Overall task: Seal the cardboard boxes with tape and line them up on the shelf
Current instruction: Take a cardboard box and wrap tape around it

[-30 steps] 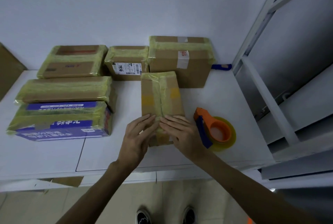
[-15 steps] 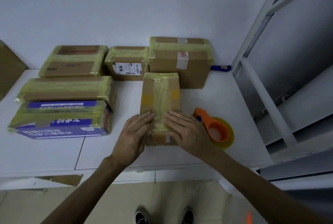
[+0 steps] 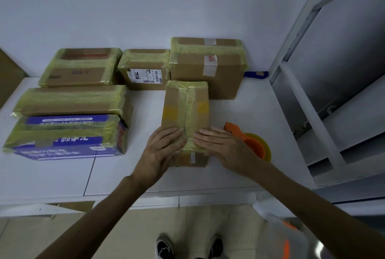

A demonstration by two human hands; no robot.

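Note:
A narrow cardboard box (image 3: 186, 110) lies lengthwise on the white shelf (image 3: 252, 117), a strip of yellowish tape running down its top seam. My left hand (image 3: 161, 150) lies flat on the box's near left part, fingers straight. My right hand (image 3: 220, 145) presses flat on the near right part, beside the tape strip. An orange tape dispenser (image 3: 253, 144) with a yellow roll sits just right of my right hand, partly hidden by it.
Several taped boxes stand behind and to the left: a large one (image 3: 208, 65) against the wall, a labelled one (image 3: 144, 69), a flat one (image 3: 80, 67), a long one (image 3: 70, 100) and a blue printed one (image 3: 66, 135). A grey metal rack (image 3: 316, 92) rises on the right.
Both hands slid a little farther up the box and apart, flattening along the tape. The box has shifted slightly away from me.

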